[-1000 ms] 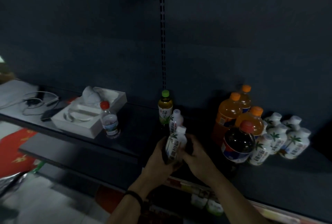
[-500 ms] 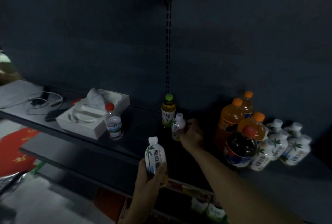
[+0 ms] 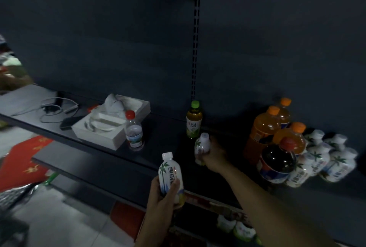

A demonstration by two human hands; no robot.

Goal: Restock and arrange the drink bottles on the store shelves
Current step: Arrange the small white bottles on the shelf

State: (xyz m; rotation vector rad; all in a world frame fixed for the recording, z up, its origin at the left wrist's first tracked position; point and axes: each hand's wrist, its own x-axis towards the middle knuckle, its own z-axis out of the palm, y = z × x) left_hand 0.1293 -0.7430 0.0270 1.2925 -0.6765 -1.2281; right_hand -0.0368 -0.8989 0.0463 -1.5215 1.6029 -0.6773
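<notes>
White coconut bottle [image 3: 201,144], gripped by the right hand [image 3: 214,157], seems nearly shelved beside the green tea bottle [image 3: 194,121]; the left hand [image 3: 161,197] grips a 2nd bottle [image 3: 169,175], unplaced.

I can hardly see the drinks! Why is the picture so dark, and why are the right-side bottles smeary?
Head view: dim light on a dark shelf hides detail; the palm-tree bottle in the left hand shows sharpest; the white bottles at the right edge are blurred and stretched by the wide lens.

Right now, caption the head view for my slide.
Right hand grips a white palm-print bottle beside the green-capped tea bottle; left hand holds a second white bottle.
</notes>
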